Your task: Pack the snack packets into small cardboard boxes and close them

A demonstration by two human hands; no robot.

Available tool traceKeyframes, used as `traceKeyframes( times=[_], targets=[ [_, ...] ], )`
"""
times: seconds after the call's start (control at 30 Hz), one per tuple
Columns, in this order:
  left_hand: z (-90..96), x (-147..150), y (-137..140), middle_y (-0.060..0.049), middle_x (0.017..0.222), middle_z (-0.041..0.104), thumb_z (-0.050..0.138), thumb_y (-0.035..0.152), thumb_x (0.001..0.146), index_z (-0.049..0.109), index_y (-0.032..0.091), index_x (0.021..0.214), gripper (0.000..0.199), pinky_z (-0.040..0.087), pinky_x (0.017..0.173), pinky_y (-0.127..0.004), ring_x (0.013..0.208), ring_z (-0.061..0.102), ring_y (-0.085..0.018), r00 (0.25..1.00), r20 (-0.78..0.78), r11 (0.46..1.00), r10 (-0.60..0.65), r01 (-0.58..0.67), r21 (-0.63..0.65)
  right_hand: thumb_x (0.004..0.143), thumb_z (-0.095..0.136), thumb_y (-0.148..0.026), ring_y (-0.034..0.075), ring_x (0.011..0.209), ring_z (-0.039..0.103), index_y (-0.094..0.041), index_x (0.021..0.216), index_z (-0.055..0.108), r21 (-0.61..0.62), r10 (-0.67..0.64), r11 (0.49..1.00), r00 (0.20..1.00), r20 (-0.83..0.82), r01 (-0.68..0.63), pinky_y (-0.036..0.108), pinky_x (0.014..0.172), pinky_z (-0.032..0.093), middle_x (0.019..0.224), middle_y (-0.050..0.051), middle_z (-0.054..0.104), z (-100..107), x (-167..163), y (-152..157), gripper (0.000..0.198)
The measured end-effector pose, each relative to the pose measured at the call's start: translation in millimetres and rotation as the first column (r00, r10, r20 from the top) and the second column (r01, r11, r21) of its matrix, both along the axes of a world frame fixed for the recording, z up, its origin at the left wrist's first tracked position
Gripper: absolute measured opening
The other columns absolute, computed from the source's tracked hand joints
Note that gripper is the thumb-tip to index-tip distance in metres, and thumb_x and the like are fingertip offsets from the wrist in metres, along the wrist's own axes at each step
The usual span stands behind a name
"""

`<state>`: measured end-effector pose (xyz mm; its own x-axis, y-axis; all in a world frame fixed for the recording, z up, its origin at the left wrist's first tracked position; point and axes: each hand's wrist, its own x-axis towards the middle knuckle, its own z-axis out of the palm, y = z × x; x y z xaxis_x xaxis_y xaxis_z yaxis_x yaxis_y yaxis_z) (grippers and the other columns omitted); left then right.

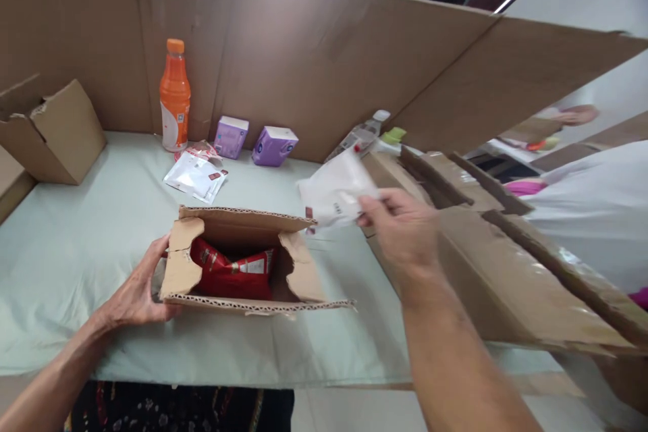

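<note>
An open cardboard box (304, 270) stands in front of me on the cloth-covered table. Inside it lies a red packet (233, 277) with a white label. My left hand (139, 287) grips the box's left side, thumb at the front and fingers behind. To the right of the box and above the table, my right hand (399, 226) pinches a white sachet (337, 192) by its right edge; the sachet is slightly blurred. Another white sachet (195, 175) lies flat behind the box, overlapping a pink-and-white packet (205, 150).
At the back stand an orange drink bottle (175, 98) and two purple cartons (231, 137). A clear bottle (362, 131) leans near the cardboard wall (314, 47). Large cardboard boxes (506, 270) flank the right; a smaller box (68, 131) sits left. Another person's hand (580, 115) shows far right.
</note>
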<state>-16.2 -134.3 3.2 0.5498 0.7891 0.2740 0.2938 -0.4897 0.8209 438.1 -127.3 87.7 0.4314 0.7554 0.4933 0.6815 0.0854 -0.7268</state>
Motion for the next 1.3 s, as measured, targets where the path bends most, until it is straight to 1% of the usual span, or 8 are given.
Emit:
traceKeyframes(
  times=[0.2,0.47,0.63,0.83,1.0,1.1,1.17,1.3],
  targets=[
    [0.4,0.2,3.9,-0.009,0.164,0.048,0.078,0.045,0.079,0.025,0.036,0.169,0.104,0.049,0.121,-0.06,0.142,0.055,-0.042,1.0,0.009,1.0,-0.016,0.016,0.006,0.078,0.079,-0.058,0.017,0.049,0.056,-0.024,0.066,0.068,-0.117,0.318,0.933,0.933,-0.17,-0.339,0.031,0.05,0.046,0.052,0.0,0.06,-17.0,-35.2,44.6,0.038],
    [6.2,0.8,3.7,-0.011,0.164,0.048,0.074,0.042,0.082,0.024,0.037,0.169,0.1,0.052,0.116,-0.059,0.14,0.057,-0.042,0.999,-0.03,0.999,-0.013,0.014,0.037,0.079,0.078,-0.044,0.02,0.079,0.077,-0.026,0.105,0.069,0.102,0.297,0.952,0.793,-0.532,-0.288,0.032,0.065,0.06,0.101,0.004,0.078,-10.4,-45.3,115.2,0.033],
    [5.0,0.8,3.2,-0.014,0.161,0.049,0.071,0.042,0.083,0.02,0.033,0.17,0.101,0.054,0.112,-0.058,0.139,0.057,-0.042,0.999,-0.042,0.999,-0.029,0.031,0.034,0.086,0.075,-0.039,0.017,0.068,0.075,-0.022,0.091,0.074,0.066,0.316,0.945,0.848,-0.425,-0.319,0.028,0.057,0.058,0.089,0.005,0.079,-10.5,-59.2,57.3,0.019],
    [5.1,1.7,3.7,-0.013,0.166,0.043,0.074,0.046,0.084,0.021,0.034,0.17,0.101,0.044,0.123,-0.064,0.147,0.048,-0.042,0.997,-0.019,0.997,-0.077,0.077,-0.004,0.097,0.073,-0.028,0.014,0.066,0.075,-0.026,0.093,0.08,0.14,0.569,0.821,0.815,-0.112,-0.554,0.028,0.062,0.063,0.081,0.0,0.081,52.6,-97.0,-37.0,0.008],
    [6.7,6.2,-1.4,-0.013,0.17,0.036,0.073,0.057,0.087,0.017,0.034,0.171,0.104,0.039,0.126,-0.066,0.152,0.042,-0.046,0.991,0.001,0.99,-0.137,0.137,0.008,0.1,0.066,-0.02,0.017,0.083,0.078,-0.026,0.102,0.082,-0.207,0.752,0.66,0.635,0.179,-0.722,0.032,0.081,0.063,0.101,0.003,0.084,68.7,-132.5,-44.7,0.017],
    [7.2,8.4,-3.8,-0.016,0.171,0.034,0.076,0.055,0.088,0.015,0.033,0.172,0.105,0.041,0.124,-0.067,0.154,0.04,-0.046,0.99,-0.016,0.99,-0.138,0.139,0.03,0.099,0.065,-0.021,0.021,0.087,0.076,-0.02,0.1,0.081,-0.632,0.858,0.479,0.475,0.194,-0.609,0.033,0.081,0.059,0.102,0.008,0.084,53.6,-153.9,-27.3,0.017],
    [7.7,8.8,-4.0,-0.017,0.171,0.034,0.076,0.054,0.089,0.014,0.033,0.172,0.106,0.043,0.122,-0.067,0.154,0.04,-0.046,0.989,-0.027,0.989,-0.142,0.143,0.034,0.098,0.065,-0.022,0.02,0.081,0.074,-0.019,0.099,0.08,-0.783,0.897,0.361,0.417,0.144,-0.506,0.03,0.075,0.055,0.096,0.007,0.083,44.0,-166.4,-15.3,0.015],
    [7.6,9.1,-3.2,-0.016,0.171,0.033,0.076,0.055,0.09,0.011,0.038,0.172,0.107,0.046,0.119,-0.069,0.154,0.039,-0.047,0.986,-0.019,0.983,-0.168,0.169,0.071,0.095,0.064,-0.015,0.018,0.073,0.069,-0.02,0.095,0.08,-0.845,0.909,0.341,0.374,0.185,-0.411,0.029,0.067,0.047,0.087,0.005,0.081,38.0,-180.2,-5.5,0.016]
  ],
)
